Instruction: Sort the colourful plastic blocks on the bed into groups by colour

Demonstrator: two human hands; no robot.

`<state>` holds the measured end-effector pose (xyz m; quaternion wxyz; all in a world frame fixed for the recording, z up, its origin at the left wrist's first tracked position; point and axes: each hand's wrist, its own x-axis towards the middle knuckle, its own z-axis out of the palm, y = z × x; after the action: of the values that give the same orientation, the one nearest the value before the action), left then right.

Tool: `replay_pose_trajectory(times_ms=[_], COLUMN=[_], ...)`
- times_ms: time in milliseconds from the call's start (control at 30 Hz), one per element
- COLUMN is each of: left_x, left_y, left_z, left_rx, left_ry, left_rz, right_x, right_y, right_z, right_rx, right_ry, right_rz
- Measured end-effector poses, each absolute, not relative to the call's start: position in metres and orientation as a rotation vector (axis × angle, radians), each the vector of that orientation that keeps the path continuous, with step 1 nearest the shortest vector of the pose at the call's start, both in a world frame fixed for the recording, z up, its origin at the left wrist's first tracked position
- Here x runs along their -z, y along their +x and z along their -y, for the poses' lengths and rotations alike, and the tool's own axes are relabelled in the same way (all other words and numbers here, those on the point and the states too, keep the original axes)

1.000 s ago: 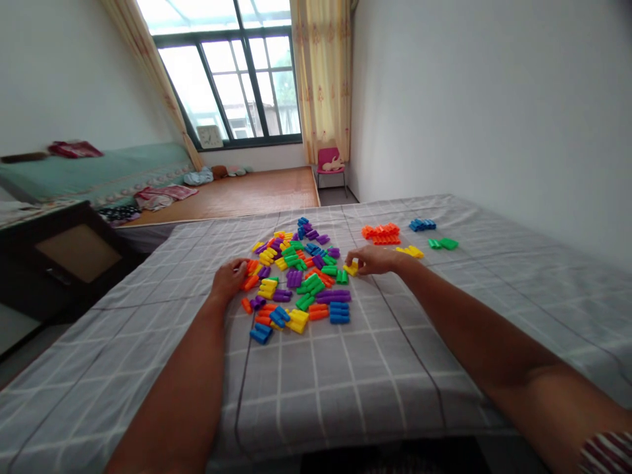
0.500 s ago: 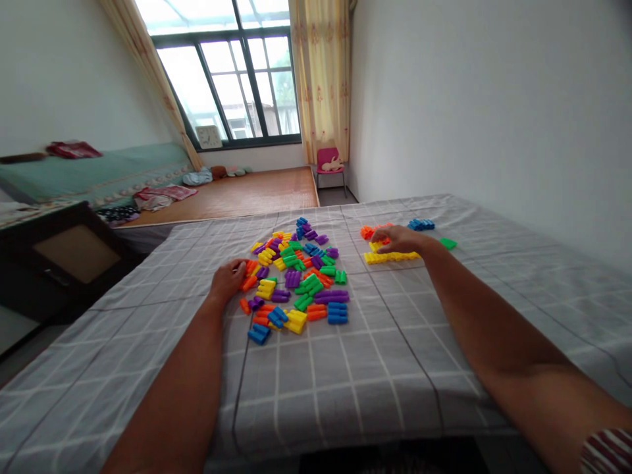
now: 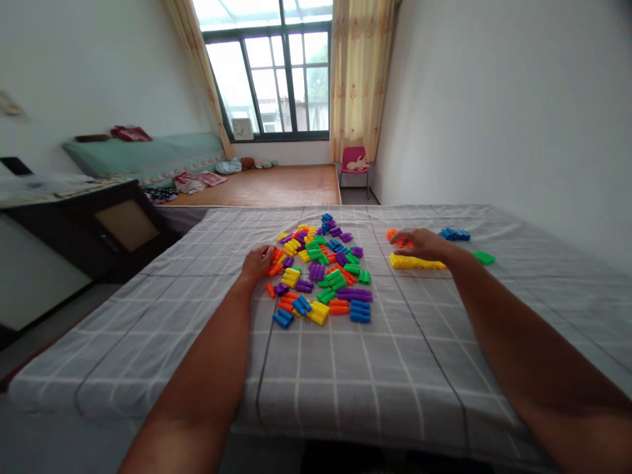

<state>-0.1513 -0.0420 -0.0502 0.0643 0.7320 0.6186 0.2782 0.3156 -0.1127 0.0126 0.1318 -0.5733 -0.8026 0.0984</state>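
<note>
Blocks (image 3: 323,273) in purple, green, orange, yellow and blue lie heaped on the grey checked bedsheet (image 3: 345,375); this heap serves as the landmark. At its left edge rests the left hand (image 3: 257,262), fingers curled loosely against the orange and yellow pieces there; whether it grips any one piece cannot be told. Right of the heap, apart from it, the right hand (image 3: 419,243) lies palm down, fingers spread, touching a yellow row (image 3: 415,263) of joined blocks at its near side and covering part of an orange row (image 3: 394,234) just beyond. Further right of the heap sit a blue cluster (image 3: 454,234) and a green piece (image 3: 483,257), each apart from the hand. Beyond the heap, across the floor, stand a pink chair (image 3: 356,161) under a curtain (image 3: 358,72), and a window (image 3: 276,79). Left of the heap is a dark cabinet (image 3: 99,227), with a green bed (image 3: 148,153) behind it. No writing can be read anywhere.
</note>
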Motion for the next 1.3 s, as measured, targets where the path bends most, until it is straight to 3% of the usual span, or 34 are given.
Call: replay_pose_trajectory(times_ms=[300,633,867,1133,1300], left_x=[0.058,0.057,0.054,0.057,0.056], left_y=[-0.149,-0.149,-0.147,-0.149,-0.149], left_z=[0.041,0.038,0.04,0.036,0.037], left_rx=[-0.944,-0.924,-0.881,-0.85,-0.837], left_ry=[2.186,2.201,2.212,2.239,2.23], left_rz=[-1.764,-1.75,-1.782,-1.785,-1.816], right_x=[-0.013,-0.002,-0.007,0.0,-0.003], right_y=[0.162,0.048,0.065,0.149,0.187], right_z=[0.084,0.025,0.033,0.074,0.097], right_rx=[-0.117,-0.032,-0.255,-1.024,-0.961], right_ry=[-1.138,-1.07,-1.027,-1.063,-1.351], right_rz=[2.658,2.715,2.576,2.173,2.141])
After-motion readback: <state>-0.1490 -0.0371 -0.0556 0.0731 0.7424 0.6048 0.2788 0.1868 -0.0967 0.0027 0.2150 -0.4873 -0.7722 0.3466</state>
